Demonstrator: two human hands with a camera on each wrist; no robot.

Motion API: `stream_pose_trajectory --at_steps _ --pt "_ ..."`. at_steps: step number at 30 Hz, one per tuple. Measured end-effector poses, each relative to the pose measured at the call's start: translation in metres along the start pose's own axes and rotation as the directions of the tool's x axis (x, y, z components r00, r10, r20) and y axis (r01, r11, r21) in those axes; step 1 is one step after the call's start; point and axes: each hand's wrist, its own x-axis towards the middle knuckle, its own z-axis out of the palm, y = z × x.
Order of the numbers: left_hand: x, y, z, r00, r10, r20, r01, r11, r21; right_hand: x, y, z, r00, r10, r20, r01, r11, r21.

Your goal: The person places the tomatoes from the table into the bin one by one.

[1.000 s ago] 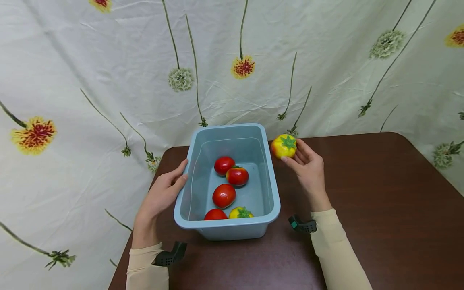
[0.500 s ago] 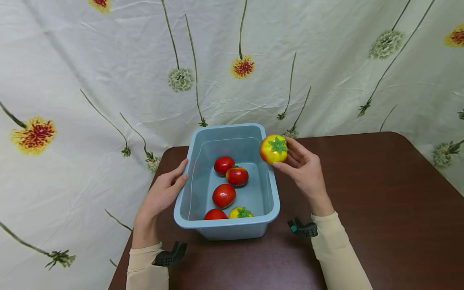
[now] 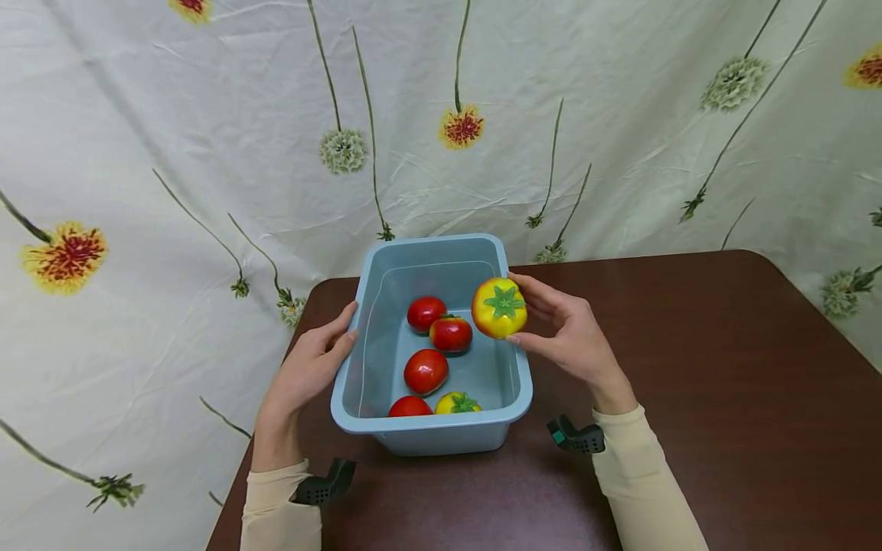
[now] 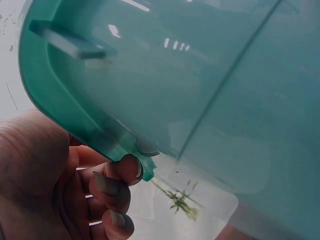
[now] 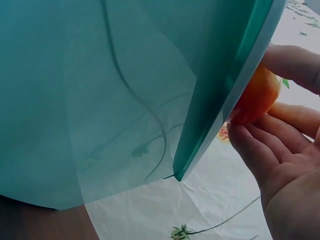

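In the head view my right hand (image 3: 568, 334) pinches a yellow-and-red tomato (image 3: 498, 308), its green leafy top facing the camera, over the right rim of a blue plastic bin (image 3: 451, 427). The right wrist view shows this tomato (image 5: 260, 95) between thumb and fingers, partly hidden by the bin's rim. My left hand (image 3: 310, 363) grips the left rim, and in the left wrist view its fingers (image 4: 117, 192) curl under that edge. Inside the bin lie several tomatoes, among them a red one (image 3: 426, 372) and a yellow one with a green top (image 3: 456, 403).
The bin stands on a dark brown table (image 3: 710, 367), near its left end. Behind it hangs a pale cloth (image 3: 606, 69) printed with flowers. Each wrist wears a black strap device, such as the right one (image 3: 577, 435).
My right hand has carried the yellow-and-red tomato leftward, from beside the bin to over its right rim. The left hand and the bin have stayed in place.
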Motion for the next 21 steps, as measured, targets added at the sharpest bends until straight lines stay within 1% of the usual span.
stream_pose_trajectory --at_steps 3,6,9,11,14,18,21 --pt "0.0000 0.0005 0.0002 1.000 0.001 -0.001 -0.001 1.000 -0.002 -0.0004 -0.0012 -0.0001 1.000 -0.017 0.016 0.017 1.000 -0.020" --pt "-0.0003 0.0011 0.0007 1.000 0.000 -0.002 0.000 1.000 0.001 -0.0013 -0.0025 -0.0006 0.999 -0.043 0.023 0.044 0.999 -0.014" --pt "0.0004 0.0016 0.0012 1.000 -0.007 -0.020 0.007 1.000 0.012 -0.0021 -0.0041 -0.0012 0.998 -0.063 -0.010 0.063 0.998 -0.004" --pt "0.0013 0.0020 0.0014 0.999 -0.013 -0.036 0.013 1.000 0.023 -0.0026 -0.0045 -0.0020 0.997 -0.061 -0.055 0.060 0.998 -0.021" --pt "0.0027 0.0034 0.0011 0.998 -0.018 -0.058 0.020 0.999 0.039 -0.0030 -0.0049 -0.0032 0.989 -0.034 -0.146 0.023 0.997 -0.077" --pt "0.0035 0.0049 0.0006 0.997 -0.013 -0.077 0.018 0.998 0.064 -0.0028 -0.0042 -0.0049 0.964 -0.027 -0.266 -0.018 0.986 -0.166" --pt "0.0015 0.0071 0.0001 0.992 0.018 -0.124 -0.002 0.993 0.121 -0.0027 -0.0035 -0.0066 0.943 -0.066 -0.327 -0.029 0.960 -0.278"
